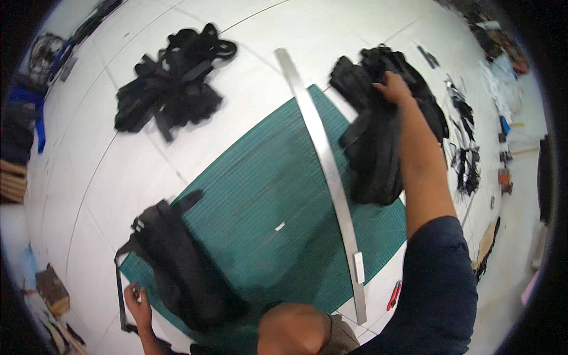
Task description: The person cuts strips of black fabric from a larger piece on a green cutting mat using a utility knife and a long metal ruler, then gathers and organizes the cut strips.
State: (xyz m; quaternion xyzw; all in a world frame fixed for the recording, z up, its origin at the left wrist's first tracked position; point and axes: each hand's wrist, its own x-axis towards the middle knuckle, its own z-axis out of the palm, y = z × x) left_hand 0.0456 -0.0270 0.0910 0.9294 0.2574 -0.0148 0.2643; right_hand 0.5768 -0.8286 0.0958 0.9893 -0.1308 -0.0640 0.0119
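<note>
My right arm reaches out to the far right, and my right hand (393, 89) is closed on the upper part of a heap of black fabric pieces (378, 142). Exactly which piece the fingers grip is hard to see. At the lower left, my left hand (138, 306) has its fingers curled together near a thin black strap (121, 296); what they hold, if anything, is too small to make out. Beside that hand a black fabric bundle (183, 269) with a strap lies across the green cutting mat (254, 183). A long metal ruler (322, 145) crosses the mat's right side.
A tangled pile of black straps (174, 83) lies on the white tiled floor at the far left. A red cutter (393, 296) is right of the ruler's near end. Black scraps (467, 168) are scattered along the right. A small white piece (280, 226) rests on the mat.
</note>
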